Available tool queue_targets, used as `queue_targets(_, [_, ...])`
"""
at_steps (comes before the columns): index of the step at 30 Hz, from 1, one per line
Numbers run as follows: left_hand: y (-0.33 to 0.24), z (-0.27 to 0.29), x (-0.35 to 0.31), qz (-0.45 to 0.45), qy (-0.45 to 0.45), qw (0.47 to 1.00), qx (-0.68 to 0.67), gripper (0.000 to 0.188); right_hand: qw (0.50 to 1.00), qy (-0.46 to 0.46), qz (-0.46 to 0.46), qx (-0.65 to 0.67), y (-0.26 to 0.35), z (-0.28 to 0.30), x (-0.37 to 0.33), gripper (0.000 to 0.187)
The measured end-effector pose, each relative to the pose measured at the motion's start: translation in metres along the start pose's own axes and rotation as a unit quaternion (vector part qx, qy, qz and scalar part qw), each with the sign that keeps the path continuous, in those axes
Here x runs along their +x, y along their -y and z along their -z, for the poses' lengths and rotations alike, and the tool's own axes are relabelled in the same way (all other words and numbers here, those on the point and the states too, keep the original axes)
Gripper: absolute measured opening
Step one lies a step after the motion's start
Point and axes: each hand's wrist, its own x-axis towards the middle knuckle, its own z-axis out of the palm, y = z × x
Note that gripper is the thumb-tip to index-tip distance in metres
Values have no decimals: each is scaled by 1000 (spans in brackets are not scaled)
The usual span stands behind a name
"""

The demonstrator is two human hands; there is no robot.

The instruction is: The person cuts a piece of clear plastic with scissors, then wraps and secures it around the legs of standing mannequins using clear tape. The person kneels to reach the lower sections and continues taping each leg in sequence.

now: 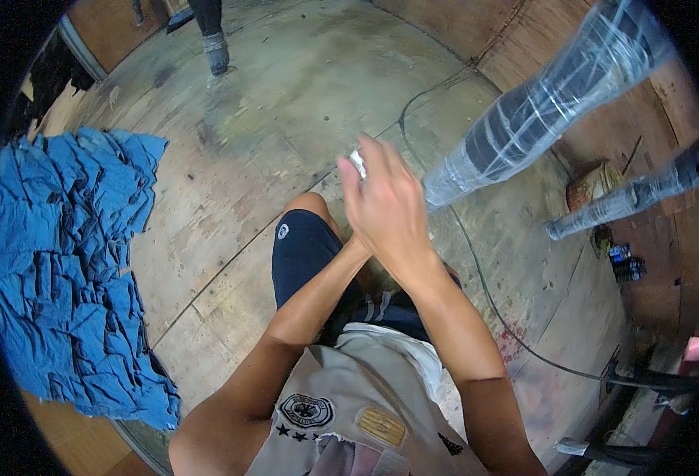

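Observation:
My right hand [391, 198] is raised in front of my knees, its back toward me and its fingers curved away. A small white wad [357, 163] shows between its thumb and forefinger; what it is made of I cannot make out. My left forearm [318, 297] crosses toward the right wrist, and the left hand is hidden behind the right one. Just beyond the right hand, a thick dark post wrapped in clear plastic film [516, 131] slants up to the right.
Crumpled blue cloth [68, 270] lies on the left. Another film-wrapped post [627, 198] stands at right, near a dirty bucket [591, 186], and a third [215, 51] at the far left. A dark cable [476, 262] snakes across the stained floor [286, 119].

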Motion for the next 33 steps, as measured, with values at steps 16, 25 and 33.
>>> queue_targets(16, [-4, -10, 18, -151, -52, 769, 619, 60, 954, 265, -74, -114, -9, 16, -54, 26])
queue_targets(25, [-34, -15, 5, -36, 26, 728, 685, 51, 949, 261, 99, -144, -144, 98, -42, 23])
queue_targets(33, [-76, -4, 55, 326, 222, 824, 407, 87, 927, 330, 54, 172, -154, 34, 3, 33])
